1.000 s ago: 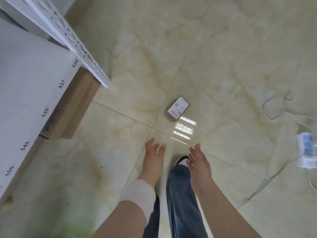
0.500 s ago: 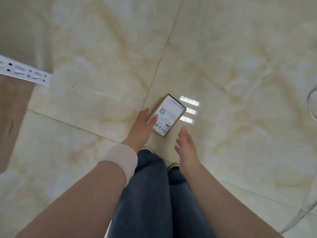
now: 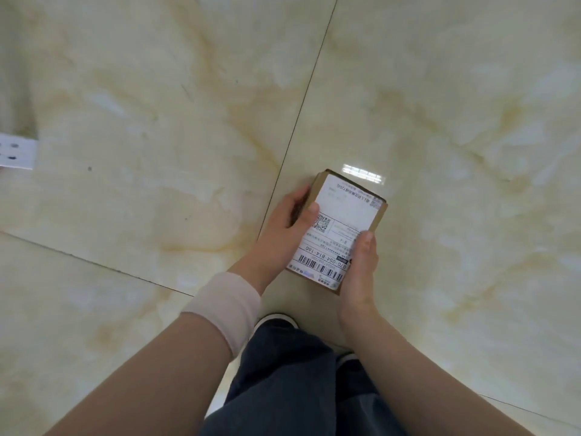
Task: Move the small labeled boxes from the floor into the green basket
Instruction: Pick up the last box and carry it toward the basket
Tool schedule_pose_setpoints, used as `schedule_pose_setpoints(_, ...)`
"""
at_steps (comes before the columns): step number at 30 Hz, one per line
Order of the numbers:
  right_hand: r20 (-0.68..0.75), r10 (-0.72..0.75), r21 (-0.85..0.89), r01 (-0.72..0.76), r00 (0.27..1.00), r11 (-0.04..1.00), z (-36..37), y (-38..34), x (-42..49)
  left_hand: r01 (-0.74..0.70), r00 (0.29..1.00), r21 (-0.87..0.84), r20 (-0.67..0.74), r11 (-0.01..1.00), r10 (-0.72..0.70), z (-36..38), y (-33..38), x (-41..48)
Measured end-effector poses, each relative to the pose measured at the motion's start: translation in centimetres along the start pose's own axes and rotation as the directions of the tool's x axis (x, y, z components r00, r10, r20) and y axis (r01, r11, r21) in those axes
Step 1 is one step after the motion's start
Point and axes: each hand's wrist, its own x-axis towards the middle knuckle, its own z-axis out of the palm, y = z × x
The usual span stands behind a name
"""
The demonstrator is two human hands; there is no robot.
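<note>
A small brown cardboard box (image 3: 341, 215) with a white shipping label, barcodes and a QR code on top is held between both hands, low over the tiled floor. My left hand (image 3: 283, 229) grips its left side, thumb on the label, a pale band around the wrist. My right hand (image 3: 361, 265) clasps the lower right corner. Whether the box still touches the floor I cannot tell. The green basket is out of view.
Glossy cream marble floor tiles (image 3: 157, 121) with dark grout lines fill the view. The end of a white perforated shelf rail (image 3: 17, 151) pokes in at the left edge. My dark trousers and shoes (image 3: 276, 322) are directly below the hands.
I have moved in on the box. My left hand went from touching its edge to gripping it, and my right hand closed on its near corner. The shelf slid out to the left.
</note>
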Motion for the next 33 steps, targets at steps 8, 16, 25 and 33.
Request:
schedule_pose_setpoints(8,0.182,0.026,-0.126,-0.003,0.983,0.992,-1.7,-14.5,-14.7,0.097,0.99,-0.196,-0.08,0.976,-0.115,-2.8,12.3,-14.7)
schedule_pose_setpoints(16,0.356,-0.011,-0.238,0.102,0.934,0.966,-1.5,-26.5,-31.2,-0.027,0.959,-0.474,-0.26,0.88,-0.111,-6.8,22.3,-31.7)
schedule_pose_setpoints(25,0.63,-0.022,-0.394,0.344,0.776,0.853,-0.7,-23.1,-40.5,-0.245,0.799,-0.617,-0.566,0.748,-0.205,-7.5,16.8,-43.6)
schedule_pose_setpoints(33,0.771,0.145,-0.547,0.529,0.62,0.649,-2.0,-12.9,-54.6,-0.43,0.643,-0.746,-0.648,0.508,-0.407,-7.5,6.0,-59.9)
